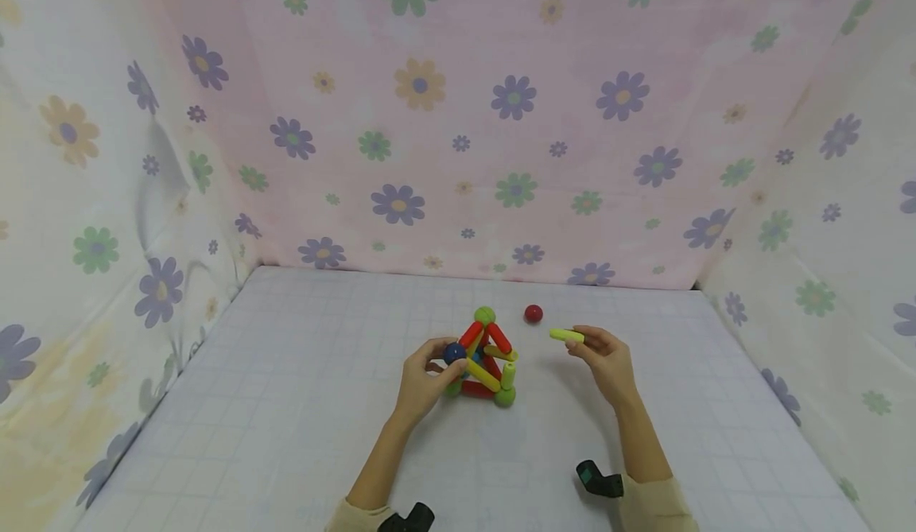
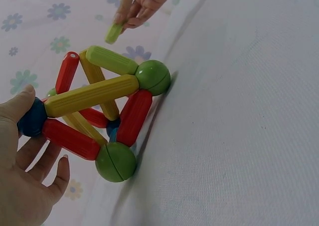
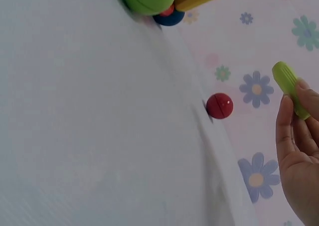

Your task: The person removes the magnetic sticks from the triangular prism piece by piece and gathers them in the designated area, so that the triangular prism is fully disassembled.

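Observation:
A structure of magnetic rods and balls stands on the table, with red rods (image 2: 70,138), yellow rods (image 2: 92,95) and green balls (image 2: 116,162) joined together. My left hand (image 1: 424,382) holds it by a dark blue ball (image 1: 454,353) at its left corner, the thumb lying on that ball. From the near right green ball (image 1: 504,397) a yellow-green rod (image 1: 508,375) sticks up. To the right, my right hand (image 1: 608,361) pinches a loose yellow-green rod (image 1: 567,335) between thumb and fingers, apart from the structure and above the table.
A single red ball (image 1: 533,314) lies on the table behind and between the hands. The white table (image 1: 286,421) is bounded by flowered cloth (image 1: 465,222) at the back and both sides. A dark wrist mount (image 1: 598,480) sits at my right sleeve.

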A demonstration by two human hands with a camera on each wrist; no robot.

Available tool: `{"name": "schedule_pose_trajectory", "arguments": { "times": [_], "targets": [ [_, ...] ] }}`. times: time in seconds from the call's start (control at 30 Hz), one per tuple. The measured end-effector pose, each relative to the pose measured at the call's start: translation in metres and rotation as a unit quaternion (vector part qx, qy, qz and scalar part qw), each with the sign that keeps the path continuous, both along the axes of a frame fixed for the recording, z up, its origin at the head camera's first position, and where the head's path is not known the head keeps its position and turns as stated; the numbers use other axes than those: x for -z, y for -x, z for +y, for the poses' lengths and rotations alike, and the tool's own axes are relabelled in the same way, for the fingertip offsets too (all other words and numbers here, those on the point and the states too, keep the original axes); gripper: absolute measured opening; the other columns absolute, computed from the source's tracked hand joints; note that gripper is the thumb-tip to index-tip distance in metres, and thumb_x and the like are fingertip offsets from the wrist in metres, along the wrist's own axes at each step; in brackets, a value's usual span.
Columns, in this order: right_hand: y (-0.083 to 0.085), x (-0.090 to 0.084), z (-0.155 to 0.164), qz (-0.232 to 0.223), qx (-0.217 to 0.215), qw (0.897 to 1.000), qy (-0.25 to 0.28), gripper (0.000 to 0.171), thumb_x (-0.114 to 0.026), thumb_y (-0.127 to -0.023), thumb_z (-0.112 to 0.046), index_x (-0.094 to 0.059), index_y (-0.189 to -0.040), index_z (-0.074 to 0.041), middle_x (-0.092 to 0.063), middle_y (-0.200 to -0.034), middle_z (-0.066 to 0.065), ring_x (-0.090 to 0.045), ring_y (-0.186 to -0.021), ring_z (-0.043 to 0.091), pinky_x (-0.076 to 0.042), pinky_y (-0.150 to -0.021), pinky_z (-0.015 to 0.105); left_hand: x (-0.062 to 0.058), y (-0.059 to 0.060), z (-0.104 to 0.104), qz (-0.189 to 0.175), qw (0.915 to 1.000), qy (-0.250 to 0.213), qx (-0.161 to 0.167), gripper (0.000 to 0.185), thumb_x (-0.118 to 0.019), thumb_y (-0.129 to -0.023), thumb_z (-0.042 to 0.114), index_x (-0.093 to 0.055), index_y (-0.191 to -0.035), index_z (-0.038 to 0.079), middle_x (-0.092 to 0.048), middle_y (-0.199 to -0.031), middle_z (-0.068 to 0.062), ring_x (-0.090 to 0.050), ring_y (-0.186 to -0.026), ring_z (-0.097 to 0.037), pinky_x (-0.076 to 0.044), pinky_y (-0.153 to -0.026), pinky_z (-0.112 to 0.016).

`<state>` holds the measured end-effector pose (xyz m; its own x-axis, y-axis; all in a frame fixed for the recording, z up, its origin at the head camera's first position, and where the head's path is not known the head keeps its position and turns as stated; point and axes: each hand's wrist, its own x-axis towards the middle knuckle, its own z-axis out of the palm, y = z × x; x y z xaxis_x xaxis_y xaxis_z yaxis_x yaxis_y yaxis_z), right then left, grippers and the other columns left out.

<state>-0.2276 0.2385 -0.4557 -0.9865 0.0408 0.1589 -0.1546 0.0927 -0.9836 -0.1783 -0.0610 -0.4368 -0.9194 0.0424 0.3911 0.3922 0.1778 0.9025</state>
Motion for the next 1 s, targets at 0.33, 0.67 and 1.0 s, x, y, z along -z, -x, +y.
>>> {"name": "schedule_pose_trajectory", "arguments": {
  "times": [0.33,0.67,1.0],
  "targets": [
    [0.033,0.040,0.034,-0.012,0.016,1.000,0.011,0.043,-0.070,-0.084,-0.009,-0.052,-0.117,0.014,-0.067,-0.095,-0.010,-0.065,-0.083,0.004,-0.052,-0.076,0.019,-0.002,-0.001,0.000,-0.007,1.0000,0.004,0.000,0.031,-0.069,-0.082,0.002,-0.060,-0.110,-0.009,-0.066,-0.102,-0.018,-0.060,-0.090,-0.032,-0.050,-0.070,-0.030],
    [0.053,0.046,0.040,-0.047,0.041,0.998,0.004,0.042,-0.070,-0.084,-0.007,-0.054,-0.117,0.012,-0.067,-0.088,-0.016,-0.063,-0.082,0.000,-0.051,-0.074,0.015,-0.001,0.000,-0.001,0.000,1.0000,0.004,0.005,0.031,-0.069,-0.082,0.003,-0.060,-0.110,-0.009,-0.066,-0.102,-0.018,-0.061,-0.090,-0.032,-0.050,-0.070,-0.032],
    [0.069,0.047,0.034,-0.074,0.054,0.996,0.006,0.049,-0.070,-0.083,-0.006,-0.050,-0.121,0.017,-0.068,-0.081,-0.014,-0.064,-0.079,0.000,-0.050,-0.072,0.014,0.001,0.002,0.000,0.002,1.0000,0.002,0.005,0.032,-0.070,-0.082,0.003,-0.060,-0.110,-0.009,-0.066,-0.102,-0.018,-0.061,-0.090,-0.031,-0.050,-0.069,-0.031]
  ]
}}
